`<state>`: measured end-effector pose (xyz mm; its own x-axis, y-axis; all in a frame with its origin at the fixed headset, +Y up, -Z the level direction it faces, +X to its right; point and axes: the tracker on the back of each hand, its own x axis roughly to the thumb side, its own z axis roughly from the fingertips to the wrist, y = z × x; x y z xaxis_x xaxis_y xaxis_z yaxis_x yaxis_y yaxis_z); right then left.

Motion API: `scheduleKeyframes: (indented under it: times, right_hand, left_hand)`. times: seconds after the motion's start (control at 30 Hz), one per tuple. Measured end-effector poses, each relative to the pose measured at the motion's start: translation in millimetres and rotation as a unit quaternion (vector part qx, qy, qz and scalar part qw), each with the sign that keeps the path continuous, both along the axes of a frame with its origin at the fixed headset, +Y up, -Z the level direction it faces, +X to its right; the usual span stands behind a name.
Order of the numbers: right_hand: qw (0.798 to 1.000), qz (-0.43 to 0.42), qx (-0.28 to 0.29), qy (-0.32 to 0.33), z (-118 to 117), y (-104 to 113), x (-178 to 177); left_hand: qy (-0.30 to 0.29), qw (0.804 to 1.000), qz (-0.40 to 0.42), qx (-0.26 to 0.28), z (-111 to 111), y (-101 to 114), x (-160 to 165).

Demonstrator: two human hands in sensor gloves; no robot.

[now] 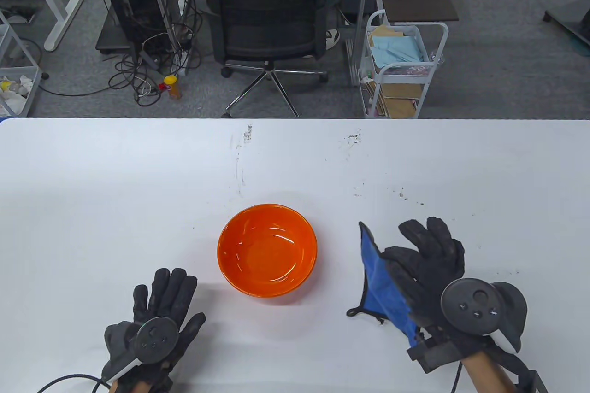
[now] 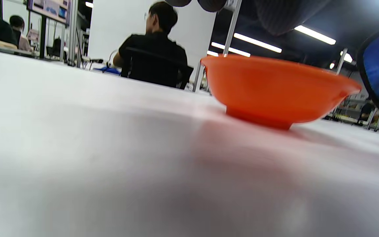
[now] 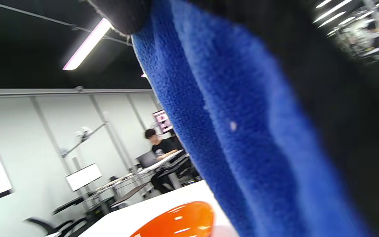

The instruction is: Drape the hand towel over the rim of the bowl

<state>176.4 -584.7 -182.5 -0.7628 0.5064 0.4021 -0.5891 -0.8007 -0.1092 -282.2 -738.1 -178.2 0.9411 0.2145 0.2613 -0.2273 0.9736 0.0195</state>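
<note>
White desk [image 1: 138,181] carries an orange bowl [image 1: 267,249] near its front. Right hand [image 1: 428,268] pinches the blue towel [image 1: 382,282], lifted just beside the bowl, probably so it hangs free. Left hand [image 1: 159,314] rests flat with straight fingers, holding nothing.

Both hands wear black padded gloves with ribbed, segmented fingers. The left grip [image 1: 156,314] carries a round black tracker [image 1: 156,340] on its back, marked with small pale dots, a white part under it and a black cable [image 1: 69,381] trailing off by the wrist. The right grip [image 1: 428,264] carries a larger round tracker [image 1: 472,305] with a grey ring, mounted on a black strap bracket [image 1: 438,351].
</note>
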Motion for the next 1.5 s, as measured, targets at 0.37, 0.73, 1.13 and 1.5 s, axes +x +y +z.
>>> scheduleKeyframes:
  times: [0.37, 0.73, 1.13, 1.5]
  right_hand:
    - [0.987, 0.027, 0.051, 0.148, 45, 7, -103]
    - [0.986, 0.020, 0.107, 0.125, 48, 2, -129]
    - [0.998, -0.020, -0.026, 0.060, 5, -63, -82]
    - [0.995, 0.066, -0.078, 0.016, -21, -106, -86]
  left_hand:
    - [-0.075, 0.989, 0.105, 0.069, 23, 52, 22]
    - [-0.072, 0.970, 0.188, 0.135, 30, 83, 41]
    - [-0.104, 0.956, 0.248, 0.120, 43, 115, 37]
    - [-0.046, 0.976, 0.213, 0.019, -16, 80, 40]
